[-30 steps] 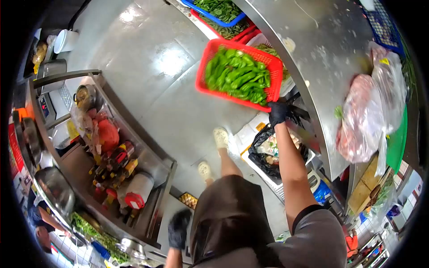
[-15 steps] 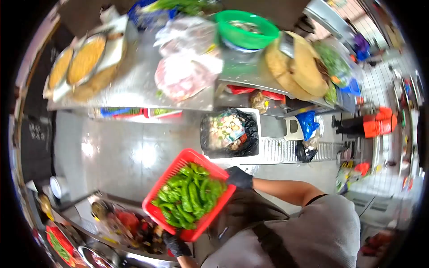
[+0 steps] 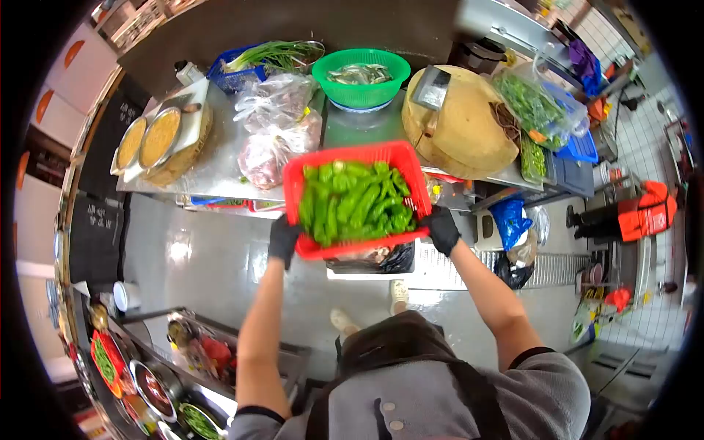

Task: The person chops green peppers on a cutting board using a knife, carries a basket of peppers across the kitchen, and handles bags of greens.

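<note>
A red plastic basket (image 3: 292, 192) full of long green peppers (image 3: 356, 202) is held up in front of me, above the floor and close to the steel counter. My left hand (image 3: 283, 240), in a black glove, grips its left side near the lower corner. On the right side, my right hand (image 3: 442, 230), also black-gloved, grips the lower right corner. The fingertips of both hands are partly hidden by the basket. Beneath the basket, a white bin (image 3: 367, 276) with a black bag shows in part.
On the counter (image 3: 209, 158) are bagged meat (image 3: 262, 158), a green colander (image 3: 367, 92), a round wooden board (image 3: 477, 139) with a cleaver (image 3: 431, 89), and bagged greens (image 3: 532, 106). A person in orange (image 3: 647, 213) stands far right. A lower shelf unit (image 3: 290, 359) stands left.
The basket has come up from low beside the bin to the counter front and levelled out. My view has turned towards the counter. Both hands now hold opposite sides of the basket.
</note>
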`<state>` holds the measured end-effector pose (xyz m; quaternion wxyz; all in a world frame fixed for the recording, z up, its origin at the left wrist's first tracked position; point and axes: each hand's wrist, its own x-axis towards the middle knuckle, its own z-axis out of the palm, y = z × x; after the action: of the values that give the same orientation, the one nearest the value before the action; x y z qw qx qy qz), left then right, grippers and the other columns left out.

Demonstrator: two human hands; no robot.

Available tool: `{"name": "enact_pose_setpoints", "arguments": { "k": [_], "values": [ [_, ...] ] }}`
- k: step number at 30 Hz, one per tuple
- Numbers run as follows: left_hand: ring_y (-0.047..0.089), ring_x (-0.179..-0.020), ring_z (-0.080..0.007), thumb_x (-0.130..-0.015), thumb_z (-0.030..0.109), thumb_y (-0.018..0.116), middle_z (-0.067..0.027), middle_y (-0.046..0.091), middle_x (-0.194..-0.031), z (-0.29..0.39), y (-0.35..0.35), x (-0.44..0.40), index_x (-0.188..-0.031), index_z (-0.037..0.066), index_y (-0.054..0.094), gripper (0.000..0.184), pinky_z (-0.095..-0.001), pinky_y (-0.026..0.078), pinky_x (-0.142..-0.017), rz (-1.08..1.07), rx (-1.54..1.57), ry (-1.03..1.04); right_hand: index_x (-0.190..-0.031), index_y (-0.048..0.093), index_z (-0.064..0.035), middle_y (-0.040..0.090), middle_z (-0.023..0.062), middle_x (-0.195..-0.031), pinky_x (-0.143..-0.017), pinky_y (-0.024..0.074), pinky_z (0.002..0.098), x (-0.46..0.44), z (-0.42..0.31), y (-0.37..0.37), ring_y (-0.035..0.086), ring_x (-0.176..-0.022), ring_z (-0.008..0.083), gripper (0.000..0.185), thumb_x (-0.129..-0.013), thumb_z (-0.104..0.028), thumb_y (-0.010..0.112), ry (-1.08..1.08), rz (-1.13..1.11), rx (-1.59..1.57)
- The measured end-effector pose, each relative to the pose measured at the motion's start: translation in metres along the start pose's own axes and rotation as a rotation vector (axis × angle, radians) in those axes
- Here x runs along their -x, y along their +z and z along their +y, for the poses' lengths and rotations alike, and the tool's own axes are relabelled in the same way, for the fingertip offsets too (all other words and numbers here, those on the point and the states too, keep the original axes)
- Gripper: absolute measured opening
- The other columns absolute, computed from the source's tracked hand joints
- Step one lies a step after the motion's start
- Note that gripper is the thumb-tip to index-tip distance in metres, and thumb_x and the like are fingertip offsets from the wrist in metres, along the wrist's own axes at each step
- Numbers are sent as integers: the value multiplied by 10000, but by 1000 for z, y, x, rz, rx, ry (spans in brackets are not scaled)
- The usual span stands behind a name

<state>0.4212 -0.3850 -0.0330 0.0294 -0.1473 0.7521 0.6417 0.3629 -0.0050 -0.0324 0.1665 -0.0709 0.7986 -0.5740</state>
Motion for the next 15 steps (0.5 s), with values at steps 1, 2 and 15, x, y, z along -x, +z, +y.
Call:
{"name": "enact_pose_setpoints", "arguments": {
  "k": [1,2,15],
  "values": [
    [590,-850,-184,-709,38,529,-101,632,-966,11,11,-24,-1092,-19,552,389,-315,466,-780,-9,-29,-1,-881,600,29,597,66,-742,-585,449,294,-28,34,-20,574,-667,186,244,-638,21,570,-284,0,493],
    [582,-875,-182,-715,52,533,-107,625,-992,2,15,-53,-1111,-16,541,401,-316,457,-798,-17,-56,31,-871,601,15,589,66,-723,-572,446,304,-39,15,-22,559,-638,189,227,-647,-4,569,-105,44,21],
    [556,-971,-256,-761,185,630,-191,582,-1058,-21,86,-173,-1081,-13,550,384,-335,431,-827,741,-501,187,-895,597,-30,590,58,-788,-590,461,358,-151,88,3,555,-642,200,218,-682,-23,548,232,403,-669]
  ]
}}
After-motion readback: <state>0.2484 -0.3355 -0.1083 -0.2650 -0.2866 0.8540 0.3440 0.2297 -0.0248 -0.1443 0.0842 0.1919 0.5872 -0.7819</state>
